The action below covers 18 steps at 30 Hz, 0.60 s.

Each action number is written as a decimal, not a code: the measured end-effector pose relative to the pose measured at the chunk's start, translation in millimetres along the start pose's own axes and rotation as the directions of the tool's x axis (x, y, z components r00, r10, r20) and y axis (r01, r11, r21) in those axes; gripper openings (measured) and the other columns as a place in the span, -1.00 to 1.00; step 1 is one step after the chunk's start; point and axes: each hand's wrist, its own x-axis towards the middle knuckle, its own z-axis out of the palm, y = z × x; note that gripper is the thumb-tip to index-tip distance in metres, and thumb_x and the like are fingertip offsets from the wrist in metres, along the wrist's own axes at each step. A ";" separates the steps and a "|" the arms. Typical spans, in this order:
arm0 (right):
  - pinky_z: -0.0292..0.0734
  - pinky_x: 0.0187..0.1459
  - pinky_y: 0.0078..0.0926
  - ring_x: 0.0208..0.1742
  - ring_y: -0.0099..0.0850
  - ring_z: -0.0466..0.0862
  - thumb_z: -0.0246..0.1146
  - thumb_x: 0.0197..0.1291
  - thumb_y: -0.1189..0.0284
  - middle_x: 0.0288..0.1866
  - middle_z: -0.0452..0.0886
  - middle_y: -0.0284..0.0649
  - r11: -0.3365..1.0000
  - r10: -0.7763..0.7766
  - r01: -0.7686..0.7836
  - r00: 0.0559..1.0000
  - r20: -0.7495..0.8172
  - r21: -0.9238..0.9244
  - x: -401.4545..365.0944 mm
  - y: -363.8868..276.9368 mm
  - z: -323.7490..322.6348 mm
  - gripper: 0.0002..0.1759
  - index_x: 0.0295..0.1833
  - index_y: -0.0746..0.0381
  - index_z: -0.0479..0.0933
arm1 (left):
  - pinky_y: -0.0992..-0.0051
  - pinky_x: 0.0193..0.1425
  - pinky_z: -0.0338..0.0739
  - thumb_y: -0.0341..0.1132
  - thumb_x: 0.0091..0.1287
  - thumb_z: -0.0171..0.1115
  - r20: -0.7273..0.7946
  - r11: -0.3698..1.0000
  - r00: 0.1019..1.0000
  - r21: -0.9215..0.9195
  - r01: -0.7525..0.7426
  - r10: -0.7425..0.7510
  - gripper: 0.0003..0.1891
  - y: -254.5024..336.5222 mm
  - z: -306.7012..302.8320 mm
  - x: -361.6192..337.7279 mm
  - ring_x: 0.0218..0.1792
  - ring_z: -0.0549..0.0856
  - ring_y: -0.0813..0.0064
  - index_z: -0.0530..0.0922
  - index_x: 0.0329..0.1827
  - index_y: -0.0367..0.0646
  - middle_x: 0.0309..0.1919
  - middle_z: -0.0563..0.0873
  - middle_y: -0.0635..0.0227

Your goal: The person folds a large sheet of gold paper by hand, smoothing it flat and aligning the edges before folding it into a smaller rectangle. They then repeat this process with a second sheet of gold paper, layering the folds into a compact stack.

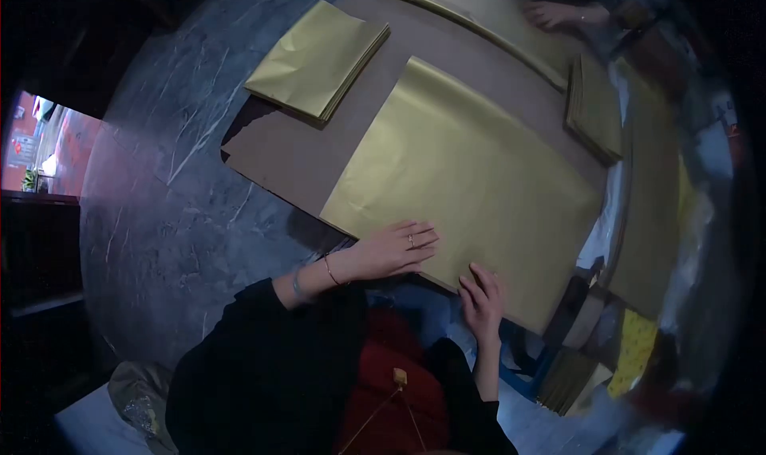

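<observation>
A large sheet of gold paper lies spread on a brown board, its far edge slightly curled. My left hand, with a ring on one finger, rests flat on the sheet near its close edge, fingers stretched to the right. To the right of it, my right hand touches the same edge, fingers extended upward onto the paper. Its thumb is mostly hidden. Neither hand grips anything. A stack of folded gold paper sits at the board's far left corner.
Across the board, another person's hand rests on a second gold sheet. A folded gold stack stands at the right. Further right lies a long gold strip, near yellow material. Grey marbled surface extends left.
</observation>
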 end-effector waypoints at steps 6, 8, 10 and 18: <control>0.32 0.22 -0.16 0.16 -0.21 0.53 0.37 0.00 0.48 0.18 0.54 -0.22 1.000 0.011 -0.011 1.000 -0.008 0.019 -2.2 1.6 0.4 -0.71 -0.08 0.12 0.61 | 0.27 0.50 0.09 -0.11 0.30 0.14 -0.011 0.974 0.986 -0.156 -0.166 0.166 -0.53 26.1 17.1 7.9 0.37 0.32 0.30 0.43 0.22 -0.14 0.28 0.42 0.24; 0.33 0.20 -0.16 0.17 -0.21 0.52 0.37 0.01 0.46 0.17 0.55 -0.24 1.000 0.023 -0.024 0.999 -0.037 -0.017 -1.0 1.1 3.0 -0.72 -0.09 0.12 0.61 | 0.27 0.49 0.11 -0.11 0.29 0.15 0.031 0.965 0.966 -0.070 -0.253 0.255 -0.51 29.3 31.9 9.0 0.36 0.34 0.30 0.42 0.23 -0.14 0.27 0.43 0.25; 0.34 0.20 -0.18 0.16 -0.27 0.52 0.39 0.00 0.47 0.20 0.53 -0.31 1.000 0.012 -0.012 1.000 -0.025 0.017 0.0 -0.7 0.3 -0.66 -0.03 0.06 0.61 | 0.30 0.46 0.18 -0.14 0.24 0.18 -0.016 0.960 0.965 -0.101 -0.263 0.262 -0.49 35.5 37.1 10.4 0.32 0.38 0.31 0.41 0.24 -0.13 0.23 0.46 0.26; 0.34 0.20 -0.19 0.15 -0.26 0.51 0.36 0.04 0.44 0.17 0.53 -0.31 1.000 0.025 -0.025 1.000 0.005 0.013 2.9 -2.5 -3.5 -0.69 -0.04 0.03 0.61 | 0.41 0.29 0.37 -0.30 0.19 0.11 -0.086 0.950 0.969 0.234 -0.207 0.233 -0.59 43.9 53.2 16.1 0.16 0.50 0.43 0.50 0.15 -0.06 0.10 0.53 0.40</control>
